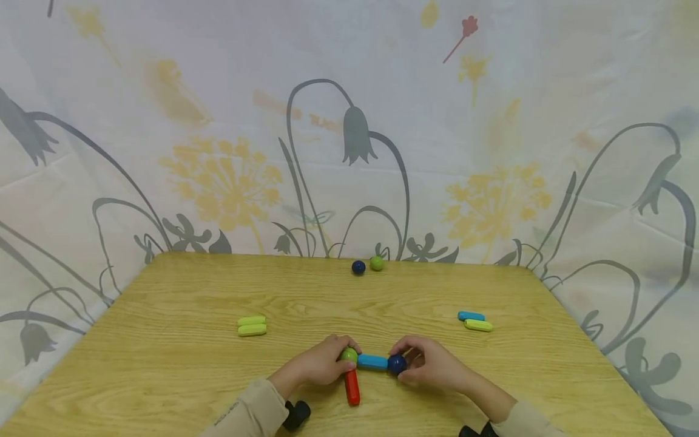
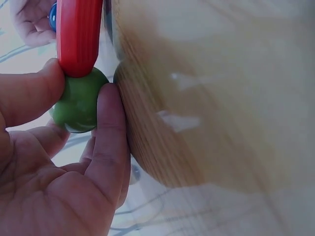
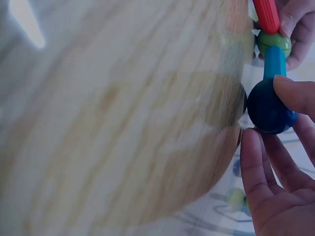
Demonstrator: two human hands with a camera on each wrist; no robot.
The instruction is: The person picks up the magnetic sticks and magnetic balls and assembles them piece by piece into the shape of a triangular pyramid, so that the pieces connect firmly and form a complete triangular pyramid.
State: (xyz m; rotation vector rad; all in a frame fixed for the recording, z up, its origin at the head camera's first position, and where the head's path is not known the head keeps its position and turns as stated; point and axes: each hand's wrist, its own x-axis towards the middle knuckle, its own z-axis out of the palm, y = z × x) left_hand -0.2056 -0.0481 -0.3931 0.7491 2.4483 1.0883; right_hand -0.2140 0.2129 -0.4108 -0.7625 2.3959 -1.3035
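Observation:
My left hand (image 1: 326, 362) pinches a green ball (image 2: 78, 105) between thumb and fingers. A red rod (image 1: 352, 387) joins that ball and points toward me, while a blue rod (image 1: 373, 362) runs from it to the right. At the blue rod's other end sits a dark blue ball (image 3: 270, 107), gripped by the thumb and fingers of my right hand (image 1: 431, 365). The linked pieces lie low over the wooden table (image 1: 180, 364). In the right wrist view, the right thumb presses the dark blue ball's side near the blue rod.
Two yellow-green rods (image 1: 252, 325) lie side by side to the left. On the right, a blue rod (image 1: 471, 316) lies against a yellow-green rod (image 1: 478, 325). Another dark blue ball (image 1: 358, 267) and green ball (image 1: 377, 263) rest at the table's far edge, before a flower-patterned cloth (image 1: 327, 182).

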